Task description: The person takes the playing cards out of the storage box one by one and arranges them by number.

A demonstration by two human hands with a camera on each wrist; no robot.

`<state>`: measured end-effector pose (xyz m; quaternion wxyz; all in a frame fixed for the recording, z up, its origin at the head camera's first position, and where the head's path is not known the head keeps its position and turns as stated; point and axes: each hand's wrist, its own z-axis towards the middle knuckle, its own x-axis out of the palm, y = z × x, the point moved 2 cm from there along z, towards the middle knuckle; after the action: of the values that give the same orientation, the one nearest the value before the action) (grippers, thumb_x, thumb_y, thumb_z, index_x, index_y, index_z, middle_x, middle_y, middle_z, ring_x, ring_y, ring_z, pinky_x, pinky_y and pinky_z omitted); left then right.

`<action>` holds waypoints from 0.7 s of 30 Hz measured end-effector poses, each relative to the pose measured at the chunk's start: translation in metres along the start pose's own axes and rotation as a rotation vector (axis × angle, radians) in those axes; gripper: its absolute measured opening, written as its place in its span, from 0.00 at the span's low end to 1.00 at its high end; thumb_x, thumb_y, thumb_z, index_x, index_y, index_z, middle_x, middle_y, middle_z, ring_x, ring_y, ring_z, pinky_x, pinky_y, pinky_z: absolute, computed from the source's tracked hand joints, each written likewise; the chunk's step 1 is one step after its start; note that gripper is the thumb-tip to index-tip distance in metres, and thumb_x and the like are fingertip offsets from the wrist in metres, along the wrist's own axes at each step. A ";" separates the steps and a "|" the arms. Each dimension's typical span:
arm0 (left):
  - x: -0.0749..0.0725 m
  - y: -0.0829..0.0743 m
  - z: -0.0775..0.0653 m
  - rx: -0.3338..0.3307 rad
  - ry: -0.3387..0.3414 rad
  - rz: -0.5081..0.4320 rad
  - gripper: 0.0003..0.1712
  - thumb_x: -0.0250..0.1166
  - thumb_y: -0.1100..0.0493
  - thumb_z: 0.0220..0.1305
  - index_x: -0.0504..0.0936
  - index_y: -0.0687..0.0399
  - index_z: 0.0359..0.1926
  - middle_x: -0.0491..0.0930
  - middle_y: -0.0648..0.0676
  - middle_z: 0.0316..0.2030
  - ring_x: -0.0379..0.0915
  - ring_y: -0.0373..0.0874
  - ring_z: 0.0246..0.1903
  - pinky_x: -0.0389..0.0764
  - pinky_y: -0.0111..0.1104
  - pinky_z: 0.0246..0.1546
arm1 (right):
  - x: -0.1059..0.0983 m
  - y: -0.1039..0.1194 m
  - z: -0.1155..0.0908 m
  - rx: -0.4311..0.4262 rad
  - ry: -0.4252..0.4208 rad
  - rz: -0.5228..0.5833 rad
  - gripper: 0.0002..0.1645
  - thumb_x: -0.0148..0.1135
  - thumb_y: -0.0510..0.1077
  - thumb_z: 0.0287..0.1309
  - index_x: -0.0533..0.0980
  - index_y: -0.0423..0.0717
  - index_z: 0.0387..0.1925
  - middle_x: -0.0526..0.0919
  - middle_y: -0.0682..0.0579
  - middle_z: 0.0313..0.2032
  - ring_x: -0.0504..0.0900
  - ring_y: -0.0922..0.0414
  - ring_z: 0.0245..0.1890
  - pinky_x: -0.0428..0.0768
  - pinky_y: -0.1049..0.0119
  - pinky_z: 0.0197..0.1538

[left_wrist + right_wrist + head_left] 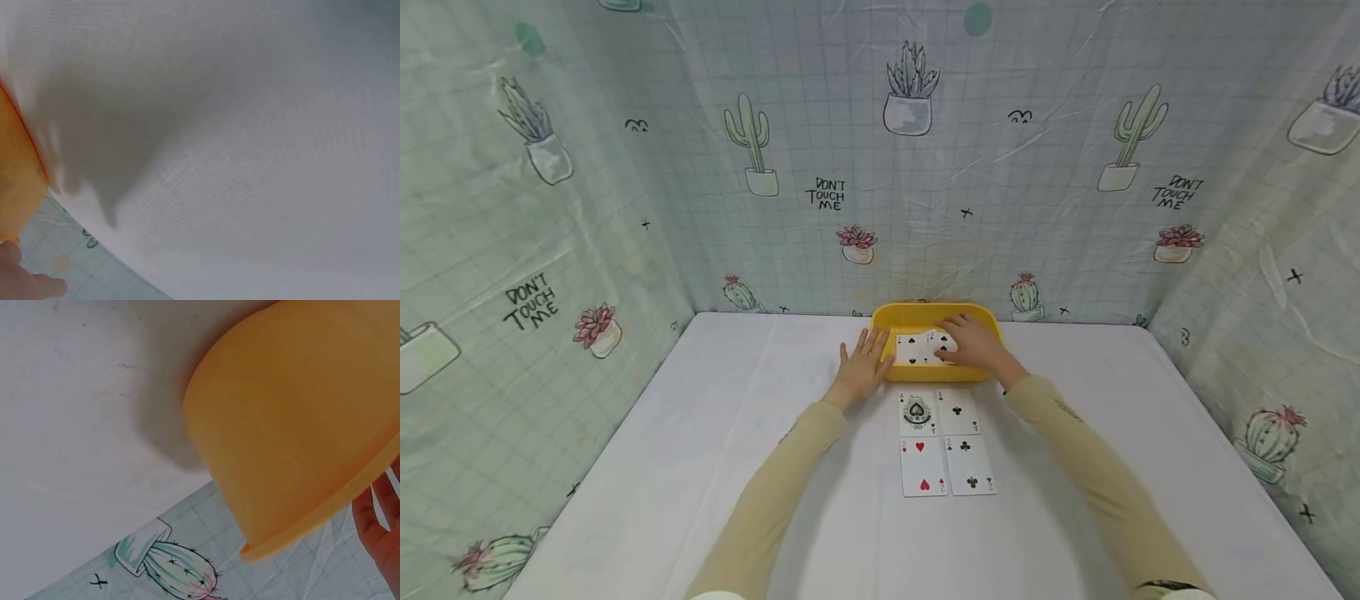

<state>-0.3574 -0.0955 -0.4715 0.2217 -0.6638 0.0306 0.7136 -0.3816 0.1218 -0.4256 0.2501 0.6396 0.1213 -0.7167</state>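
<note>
A yellow plastic basket [925, 374] sits at the back of the table, with white playing cards [912, 350] showing black spades inside it. My left hand [859, 368] has its fingers spread and straight, resting at the basket's left rim. Over the right part of the basket reaches my right hand [976, 343], thumb and fingers apart above a spade card [937, 340]. In front lie the ace of spades [917, 414], the ace of clubs [958, 411], the two of hearts [923, 467] and the two of clubs [970, 465], face up in two rows.
A white cloth covers the table [760, 392]. Right behind the basket hangs a printed fabric curtain [820, 250], with cactus pictures, and it also encloses the left and right sides. In the right wrist view, the basket's outer wall [287, 425] fills the upper right.
</note>
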 end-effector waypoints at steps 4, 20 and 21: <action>0.001 0.000 0.000 -0.002 0.005 0.004 0.32 0.35 0.43 0.69 0.40 0.45 0.70 0.40 0.51 0.70 0.35 0.53 0.69 0.43 0.61 0.61 | 0.008 0.000 0.011 0.018 0.043 -0.003 0.35 0.60 0.55 0.51 0.67 0.42 0.58 0.70 0.43 0.57 0.65 0.45 0.58 0.66 0.51 0.59; 0.000 -0.002 -0.001 -0.005 -0.005 -0.002 0.32 0.36 0.44 0.69 0.41 0.45 0.70 0.41 0.52 0.70 0.35 0.52 0.69 0.43 0.61 0.61 | 0.026 0.004 0.027 0.130 0.216 0.081 0.37 0.62 0.56 0.50 0.65 0.45 0.60 0.63 0.46 0.63 0.58 0.46 0.63 0.59 0.51 0.64; 0.000 -0.002 -0.001 -0.003 -0.008 -0.008 0.32 0.37 0.44 0.69 0.42 0.45 0.70 0.42 0.52 0.70 0.35 0.53 0.69 0.43 0.61 0.61 | 0.026 0.005 0.027 0.129 0.217 0.086 0.38 0.62 0.56 0.49 0.65 0.45 0.60 0.63 0.46 0.63 0.58 0.46 0.64 0.59 0.51 0.64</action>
<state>-0.3554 -0.0943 -0.4714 0.2235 -0.6615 0.0262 0.7154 -0.4039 0.0990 -0.4464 0.2246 0.7329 0.0739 -0.6380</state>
